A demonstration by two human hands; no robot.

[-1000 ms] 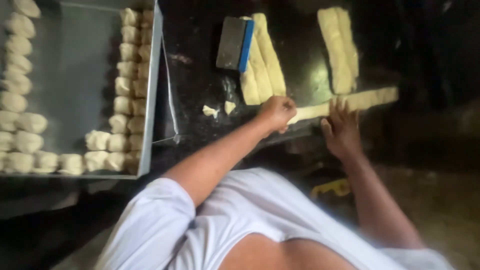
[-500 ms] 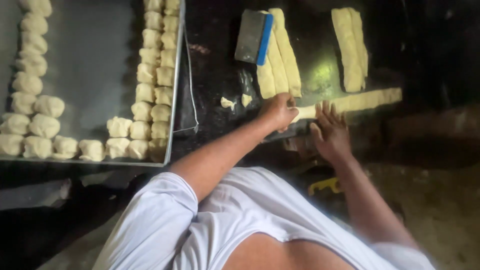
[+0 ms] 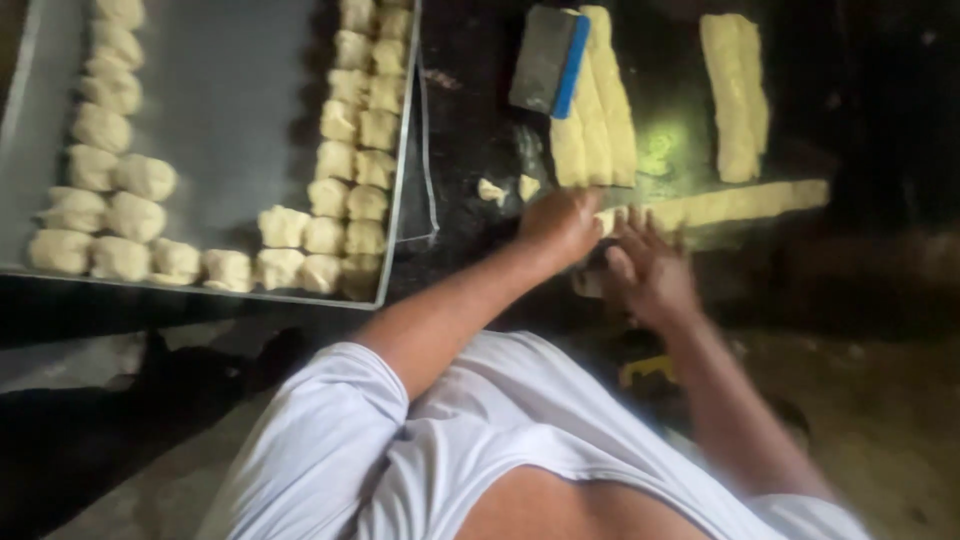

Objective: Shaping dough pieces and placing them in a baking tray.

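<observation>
Head view: the left hand (image 3: 562, 226) pinches the near end of a long dough strip (image 3: 735, 203) on the dark table (image 3: 470, 130); the right hand (image 3: 652, 270), fingers spread, lies just beside it; two small dough bits (image 3: 505, 188), a blue-edged scraper (image 3: 548, 60) and a tray (image 3: 230, 110) of dough pieces (image 3: 345, 205) sit leftward.

no packages, labels, signs or screens show anywhere in this view.
</observation>
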